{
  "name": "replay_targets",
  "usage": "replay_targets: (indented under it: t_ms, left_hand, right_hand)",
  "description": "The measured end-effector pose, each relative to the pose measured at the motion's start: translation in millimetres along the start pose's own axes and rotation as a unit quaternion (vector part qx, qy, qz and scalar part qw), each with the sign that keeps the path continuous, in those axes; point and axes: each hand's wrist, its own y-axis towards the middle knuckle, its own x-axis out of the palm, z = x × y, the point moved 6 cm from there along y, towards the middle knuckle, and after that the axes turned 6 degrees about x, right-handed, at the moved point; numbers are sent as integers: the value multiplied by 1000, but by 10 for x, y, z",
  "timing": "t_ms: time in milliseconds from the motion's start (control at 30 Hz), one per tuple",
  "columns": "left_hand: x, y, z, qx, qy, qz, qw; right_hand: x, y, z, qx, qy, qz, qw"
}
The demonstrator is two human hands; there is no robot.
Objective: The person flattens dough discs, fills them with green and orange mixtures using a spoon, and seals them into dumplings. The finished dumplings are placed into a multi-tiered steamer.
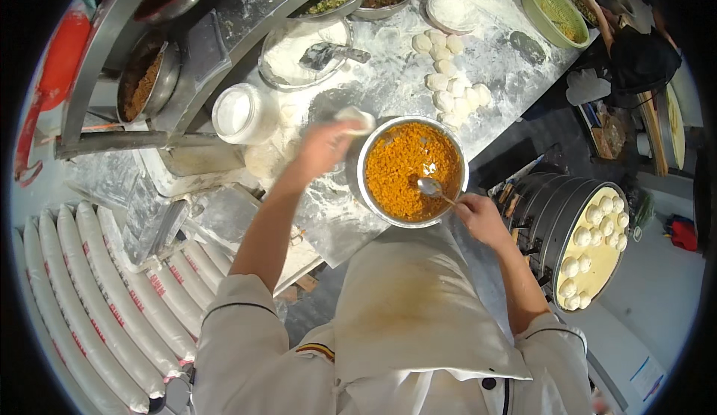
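Observation:
A metal bowl (362, 185) of orange, finely chopped filling (403, 157) sits at the near edge of the floured work table (386, 87). My right hand (477, 218) grips the handle of a metal spoon (429, 186), whose head rests over the filling. Left of the bowl's rim, my left hand (325, 149) is slightly blurred and holds a flat round of white dough (355, 120) above the table. Several small dough pieces (448, 90) lie in a cluster beyond the bowl.
A flour basin (274, 56) with a scraper (333, 55) and a white tub (238, 113) stand at left. To the right, stacked steamers (538, 219) carry several buns (606, 225). A green basket (552, 11) is at far right, near another person's arm (600, 20). Flour sacks (95, 280) lie lower left.

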Motion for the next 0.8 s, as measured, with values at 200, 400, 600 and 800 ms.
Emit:
replay_targets:
  t_ms: [200, 400, 600, 800]
  left_hand:
    - [1171, -368, 95, -11, 396, -322, 860]
    - [1524, -246, -49, 191, 305, 71, 930]
    - [1506, -383, 146, 199, 72, 93, 973]
    - [1282, -346, 541, 288, 128, 193, 929]
  right_hand:
    - [-185, 298, -275, -14, -116, 4, 993]
    - [605, 504, -447, -38, -83, -7, 996]
    - [507, 219, -180, 59, 176, -80, 979]
    - [398, 334, -547, -10, 74, -39, 996]
